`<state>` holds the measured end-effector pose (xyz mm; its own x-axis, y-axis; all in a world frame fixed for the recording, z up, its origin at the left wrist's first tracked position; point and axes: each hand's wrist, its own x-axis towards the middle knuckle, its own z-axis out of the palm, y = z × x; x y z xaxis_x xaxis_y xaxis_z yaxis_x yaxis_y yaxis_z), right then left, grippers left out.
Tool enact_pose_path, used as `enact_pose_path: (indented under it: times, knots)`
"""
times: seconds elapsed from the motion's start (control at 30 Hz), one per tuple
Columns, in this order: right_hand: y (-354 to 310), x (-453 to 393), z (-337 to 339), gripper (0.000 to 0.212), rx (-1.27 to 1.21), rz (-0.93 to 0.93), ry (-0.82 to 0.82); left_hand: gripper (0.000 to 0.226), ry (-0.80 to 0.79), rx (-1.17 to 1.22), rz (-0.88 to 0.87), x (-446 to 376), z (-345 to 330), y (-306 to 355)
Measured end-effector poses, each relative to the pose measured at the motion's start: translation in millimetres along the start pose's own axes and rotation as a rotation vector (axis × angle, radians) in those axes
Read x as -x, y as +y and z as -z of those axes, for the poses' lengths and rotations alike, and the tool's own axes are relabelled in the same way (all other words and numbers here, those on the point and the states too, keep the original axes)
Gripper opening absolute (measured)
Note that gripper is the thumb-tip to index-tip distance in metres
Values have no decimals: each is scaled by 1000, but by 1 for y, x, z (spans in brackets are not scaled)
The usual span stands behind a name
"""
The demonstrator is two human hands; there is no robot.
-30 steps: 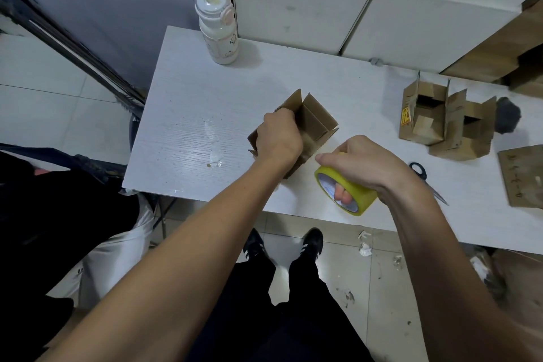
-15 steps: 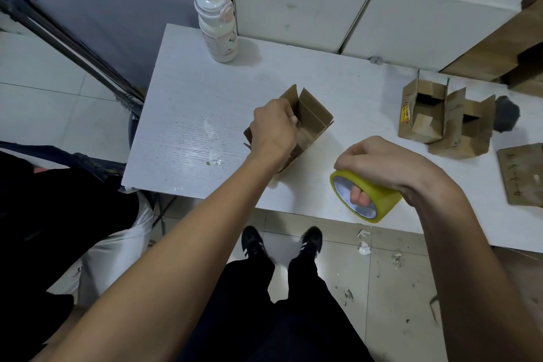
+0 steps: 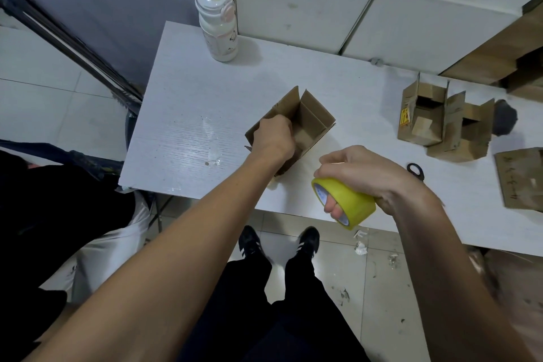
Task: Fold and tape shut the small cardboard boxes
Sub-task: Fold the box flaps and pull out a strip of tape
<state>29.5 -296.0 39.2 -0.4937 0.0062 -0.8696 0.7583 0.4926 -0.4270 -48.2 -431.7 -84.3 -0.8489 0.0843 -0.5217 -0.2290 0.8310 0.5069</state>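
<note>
A small brown cardboard box [image 3: 308,120] sits open-topped near the middle of the white table [image 3: 188,114], its flaps standing up. My left hand [image 3: 273,138] grips its near-left wall and flap, fingers curled over the edge. My right hand [image 3: 364,173] holds a yellow roll of tape [image 3: 349,203] near the table's front edge, fingers hooked through the core. Two more opened small boxes [image 3: 423,117] [image 3: 464,135] stand together at the right.
A white bottle [image 3: 217,23] stands at the table's back left. Black scissors handles [image 3: 415,170] lie just right of my right hand. A flat cardboard piece [image 3: 520,179] lies at the far right. White cabinets [image 3: 323,9] back the table. Paper scraps litter the floor.
My left hand has kept its grip on the box, which shifted slightly away from me. My right hand with the tape roll swung right, then back towards the box.
</note>
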Motion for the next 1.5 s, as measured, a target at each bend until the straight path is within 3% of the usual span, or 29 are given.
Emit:
enact_pose_path:
  times: [0.33, 0.57, 0.63, 0.7, 0.77, 0.83, 0.9, 0.93, 1.1, 1.2, 1.27, 1.37, 1.5]
  knots:
    - [32, -31, 0, 42, -12, -21, -60, 23, -134, -258, -88, 1, -14, -2]
    - [51, -65, -26, 24, 106, 46, 102, 27, -225, -357, -220, -4, -23, -12]
    - [55, -71, -31, 17, 69, 45, 141, 19, -157, -332, -306, -1, -21, -11]
    - [58, -76, -34, 17, 50, 49, 161, 11, 18, -214, -406, 6, -16, -8]
    - [61, -80, -36, 15, 26, 57, 176, 26, 124, -38, -468, 22, -7, -4]
    - [62, -83, -38, 13, -20, 77, 206, 45, -16, 4, -442, 34, -1, -6]
    - [65, -86, -42, 12, -31, 81, 235, 50, -166, -205, -474, 40, -6, -12]
    - [66, -87, -44, 17, -32, 76, 241, 48, -164, -347, -514, 40, -10, -16]
    - [71, -93, -56, 23, 31, 61, 343, 19, 75, -782, -581, 56, -23, -9]
    - [78, -97, -54, 22, 150, 110, 374, 19, 87, -837, -520, 68, -31, 2]
    - [87, -95, -50, 21, -31, 190, 250, 18, 96, -824, -485, 64, -36, 3]
    - [103, -88, -43, 36, -340, 254, 96, 16, 149, -784, -428, 53, -37, -4]
    - [119, -91, -47, 37, -461, 280, 169, 35, 164, -730, -435, 45, -37, -14]
